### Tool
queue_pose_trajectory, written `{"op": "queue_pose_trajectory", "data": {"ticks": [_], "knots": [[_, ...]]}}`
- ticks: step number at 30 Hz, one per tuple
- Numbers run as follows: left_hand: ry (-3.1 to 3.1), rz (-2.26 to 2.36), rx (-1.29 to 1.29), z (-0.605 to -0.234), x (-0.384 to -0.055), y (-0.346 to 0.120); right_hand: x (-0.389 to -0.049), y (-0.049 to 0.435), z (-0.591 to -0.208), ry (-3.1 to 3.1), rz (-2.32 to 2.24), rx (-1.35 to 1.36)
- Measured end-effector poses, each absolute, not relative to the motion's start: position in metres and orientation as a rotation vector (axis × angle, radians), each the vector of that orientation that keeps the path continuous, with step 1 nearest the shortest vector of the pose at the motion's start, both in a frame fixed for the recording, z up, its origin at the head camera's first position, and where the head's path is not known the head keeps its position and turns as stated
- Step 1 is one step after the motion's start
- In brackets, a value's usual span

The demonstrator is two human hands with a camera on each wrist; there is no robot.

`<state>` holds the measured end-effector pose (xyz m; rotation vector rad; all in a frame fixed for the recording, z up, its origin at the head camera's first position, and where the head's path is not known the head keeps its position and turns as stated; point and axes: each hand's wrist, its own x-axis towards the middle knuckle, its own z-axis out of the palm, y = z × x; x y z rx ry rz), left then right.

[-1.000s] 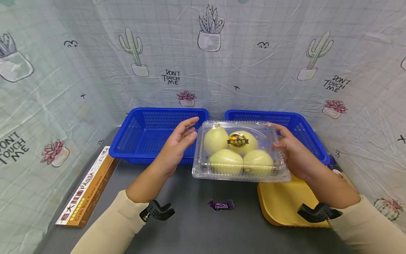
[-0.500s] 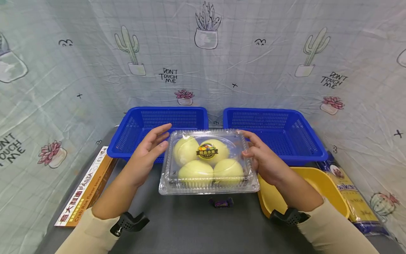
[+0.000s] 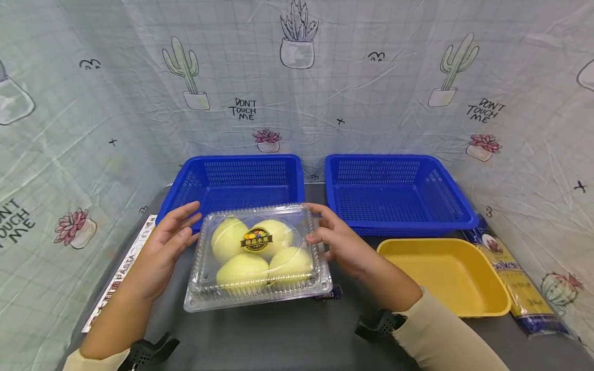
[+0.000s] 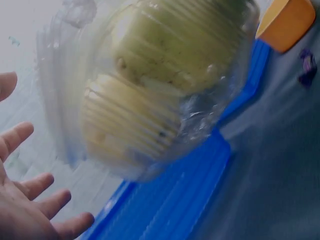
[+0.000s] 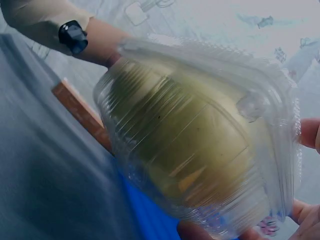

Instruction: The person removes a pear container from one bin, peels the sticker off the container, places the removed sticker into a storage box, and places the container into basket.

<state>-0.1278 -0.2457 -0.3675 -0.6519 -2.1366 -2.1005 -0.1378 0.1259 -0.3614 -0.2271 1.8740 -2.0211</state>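
A clear plastic clamshell box point(image 3: 254, 257) of several pale yellow-green fruits point(image 3: 242, 270) hangs above the dark table, slightly tilted, a fruit label on its lid. My right hand point(image 3: 345, 245) grips its right side, thumb on the lid edge and other fingers partly hidden behind and below. At the box's left side is my left hand point(image 3: 160, 252); in the left wrist view its spread fingers point(image 4: 55, 202) stand apart from the plastic. A purple-wrapped candy point(image 3: 331, 293) lies on the table, partly covered by the box in the head view.
Two blue perforated baskets point(image 3: 246, 196) point(image 3: 380, 203) stand side by side at the back. A yellow tray point(image 3: 441, 273) sits at right, beside a yellow-and-blue packet point(image 3: 520, 283). At left lies a long pasta box point(image 3: 116, 281), partly behind my left arm. Patterned curtains surround the table.
The fruit box has moved left and toward me, in my right hand's grip, turning slightly. My left hand has moved left alongside it. The yellow tray and right basket are now more exposed.
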Motion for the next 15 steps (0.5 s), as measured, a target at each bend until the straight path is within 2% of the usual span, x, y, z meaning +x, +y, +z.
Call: {"op": "queue_pose_trajectory", "data": {"ticks": [9,15], "knots": [[-2.077,-2.13,-0.827,-0.388,-0.114,-0.29,-0.125,0.089,-0.389,1.822,-2.053,-0.206],[-2.196,-2.086,-0.784,-0.402,-0.104,-0.306,-0.118,0.066,-0.407,1.814,-2.063,-0.153]]}}
